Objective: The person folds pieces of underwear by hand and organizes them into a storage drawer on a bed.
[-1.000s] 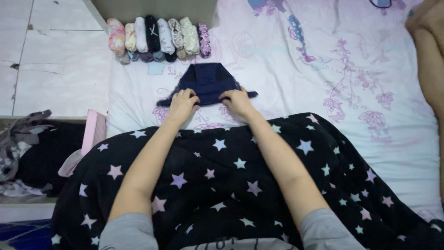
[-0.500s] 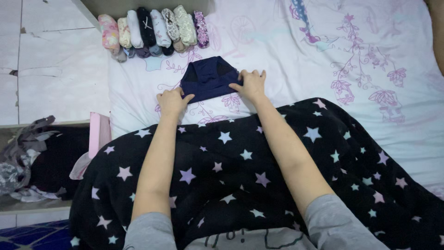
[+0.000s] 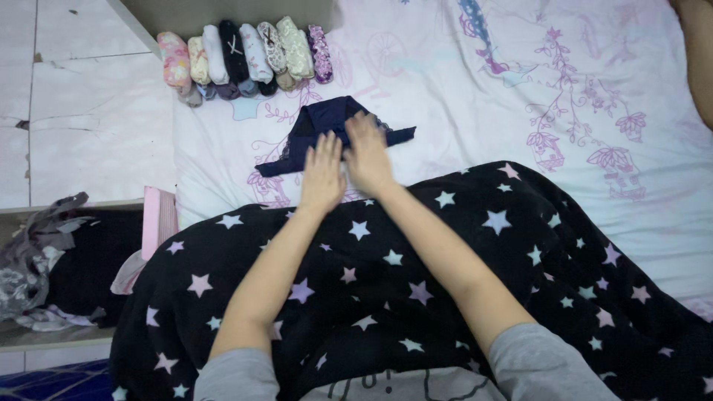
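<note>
pale floral bed sheet (image 3: 483, 89) carries a dark navy garment (image 3: 327, 122) below a row of rolled clothes (image 3: 245, 56); left hand (image 3: 323, 174) and right hand (image 3: 368, 152) press on it, fingers flat and extended, gripping nothing

No packages, labels, signs or screens show here (only cloth and bedding).

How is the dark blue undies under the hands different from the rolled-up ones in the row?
The navy underwear lies spread flat on the bedsheet, with the left hand and right hand pressed on it; the rolled underwear row sits untouched. It is one plain dark piece; the row has many rolls, mostly pale and patterned. Both rest on the same sheet.
</note>
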